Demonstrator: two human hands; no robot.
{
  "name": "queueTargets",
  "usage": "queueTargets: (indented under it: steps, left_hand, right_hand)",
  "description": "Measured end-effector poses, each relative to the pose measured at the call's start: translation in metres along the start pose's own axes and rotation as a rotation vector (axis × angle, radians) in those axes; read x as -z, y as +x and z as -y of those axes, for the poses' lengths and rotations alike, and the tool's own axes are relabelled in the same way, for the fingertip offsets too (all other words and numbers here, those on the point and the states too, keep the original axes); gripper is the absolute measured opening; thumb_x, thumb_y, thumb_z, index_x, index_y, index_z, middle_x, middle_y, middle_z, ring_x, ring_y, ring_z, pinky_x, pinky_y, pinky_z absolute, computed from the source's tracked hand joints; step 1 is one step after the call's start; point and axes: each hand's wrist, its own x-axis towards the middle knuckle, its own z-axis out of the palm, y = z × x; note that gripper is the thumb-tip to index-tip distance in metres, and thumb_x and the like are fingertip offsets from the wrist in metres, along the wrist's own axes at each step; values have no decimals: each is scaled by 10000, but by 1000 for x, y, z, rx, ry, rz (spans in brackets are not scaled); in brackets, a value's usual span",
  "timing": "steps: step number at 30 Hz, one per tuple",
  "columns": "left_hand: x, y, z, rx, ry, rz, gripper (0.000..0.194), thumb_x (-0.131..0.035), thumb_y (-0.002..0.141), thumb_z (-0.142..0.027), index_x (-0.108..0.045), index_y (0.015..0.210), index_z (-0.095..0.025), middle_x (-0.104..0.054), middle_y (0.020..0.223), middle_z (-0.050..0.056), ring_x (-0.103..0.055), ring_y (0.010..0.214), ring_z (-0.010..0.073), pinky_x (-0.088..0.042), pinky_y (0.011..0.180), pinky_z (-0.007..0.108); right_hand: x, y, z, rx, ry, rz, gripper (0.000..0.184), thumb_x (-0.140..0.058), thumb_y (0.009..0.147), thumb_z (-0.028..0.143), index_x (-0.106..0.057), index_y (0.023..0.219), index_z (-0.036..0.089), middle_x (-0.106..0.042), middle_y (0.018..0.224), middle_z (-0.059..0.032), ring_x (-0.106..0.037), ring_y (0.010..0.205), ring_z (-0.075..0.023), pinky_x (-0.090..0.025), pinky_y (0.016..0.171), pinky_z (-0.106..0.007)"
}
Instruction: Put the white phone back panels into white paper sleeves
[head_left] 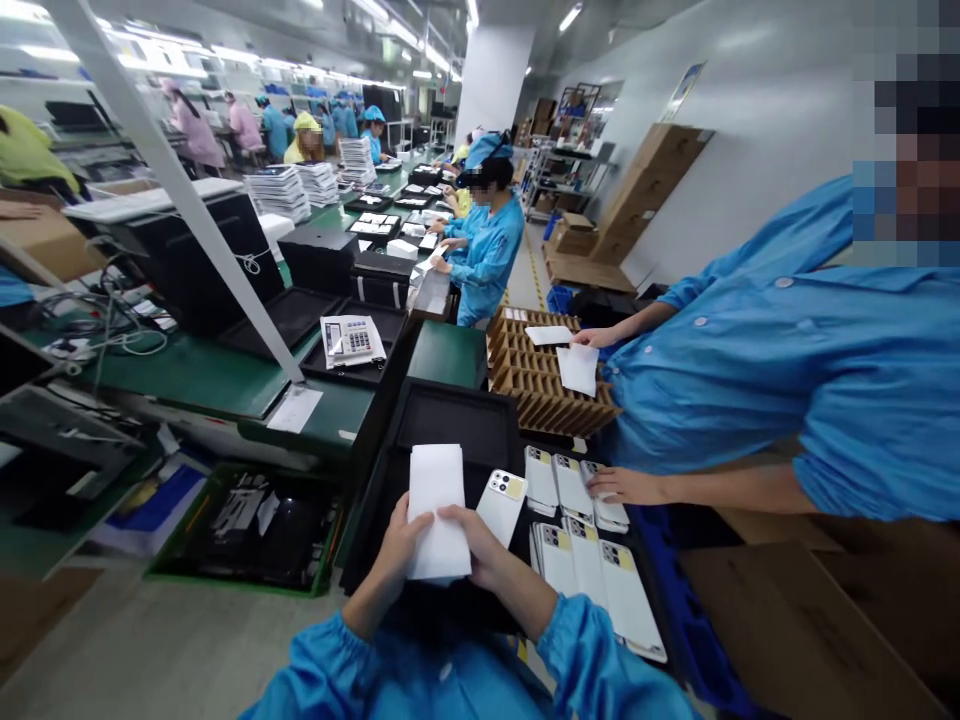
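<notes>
In front of my body, both hands grip a stack of thin white sleeves (437,490), thumbs pressed on its top face. My left hand (405,540) is closed around the left edge. My right hand (476,545) is closed on the right edge, its fingers mostly hidden underneath. Just beside my right hand a white phone (501,505) with a camera block lies tilted, its lower part behind the hand. Beneath and beyond the stack are black trays (457,415). To the right, several white phones (626,590) lie in rows and piles, camera ends away from me.
A co-worker's hand (626,487) rests on the phones; their other hand (592,338) holds white sleeves over a cardboard divider crate (551,385). A calculator (352,342) lies at left on the green bench (187,375), near a slanted white post (180,200). A green crate (247,530) stands low left.
</notes>
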Motion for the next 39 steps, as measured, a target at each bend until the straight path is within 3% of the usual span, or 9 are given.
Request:
queueTargets:
  steps: [7, 13, 16, 19, 23, 26, 31, 35, 39]
  left_hand:
    - [1, -29, -20, 0, -274, 49, 1090, -832, 581, -444, -256, 1453, -135, -586, 1273, 197, -628, 1057, 331, -528, 842, 399]
    - [37, -64, -20, -209, -625, 162, 1206, -684, 660, -785, -44, 1554, -291, -429, 1502, 144, -416, 1383, 335, -342, 1147, 455]
    - [55, -46, -25, -209, -599, 211, 1224, -557, 630, -912, -99, 1553, -252, -424, 1492, 189, -413, 1377, 372, -312, 1149, 508]
    - [55, -27, -36, -232, -240, 391, 1319, -691, 594, -818, -66, 1562, -175, -488, 1407, 225, -477, 1312, 369, -288, 1153, 525]
    - [42, -24, -52, -270, 352, 559, 1344, -872, 572, -386, -14, 1588, -189, -389, 1503, 200, -413, 1368, 364, -263, 1172, 516]
    - [43, -21, -49, -215, 333, 531, 1314, -828, 598, -324, 24, 1588, -182, -444, 1443, 196, -488, 1280, 363, -362, 1101, 513]
    - [54, -14, -26, -179, 122, 363, 1330, -807, 620, -457, 55, 1568, -98, -545, 1220, 165, -581, 1070, 309, -444, 1000, 470]
    - [45, -20, -14, -316, 168, 168, 1179, -763, 649, -368, -76, 1565, -84, -321, 1522, 209, -335, 1414, 353, -217, 1214, 456]
    - [39, -30, -13, -504, 248, 236, 1107, -723, 699, -346, -77, 1557, -75, -267, 1558, 221, -285, 1455, 352, -205, 1231, 448]
  right_hand:
    - [2, -19, 20, 161, -276, 133, 752, -747, 587, 405, -463, 1216, 106, -615, 1114, -126, -619, 980, -266, -502, 853, -377]
    - [-5, -63, 112, 363, -1362, 487, 953, -827, 478, 463, -506, 1313, 134, -377, 1228, -103, -427, 1182, -281, -347, 1110, -425]
    - [-27, -59, 140, 278, -1852, 770, 919, -843, 477, 451, -572, 1322, 211, -425, 1213, -94, -495, 1029, -261, -461, 954, -403]
    - [-59, -35, 136, 101, -2140, 771, 888, -865, 400, 353, -666, 1252, 201, -550, 990, -61, -530, 720, -186, -488, 612, -311]
    - [-96, 7, 121, -156, -1958, 885, 698, -835, 271, 173, -781, 967, 166, -642, 727, 11, -560, 524, -157, -425, 433, -242]
    - [-102, 32, 140, -63, -1872, 893, 693, -875, 230, 222, -796, 918, 182, -690, 721, 2, -612, 553, -167, -452, 486, -232]
    - [-43, 36, 169, 392, -1100, 330, 901, -800, 575, 604, -582, 1370, 241, -583, 1362, -91, -617, 1143, -208, -485, 944, -305]
    - [26, 11, 95, 490, -452, 301, 1088, -782, 469, 777, -494, 1410, 315, -508, 1444, -103, -488, 1339, -256, -422, 1056, -388]
    - [53, -2, 9, 386, -387, 229, 874, -890, 331, 655, -718, 1059, 202, -676, 1147, -163, -614, 1119, -351, -447, 1031, -491]
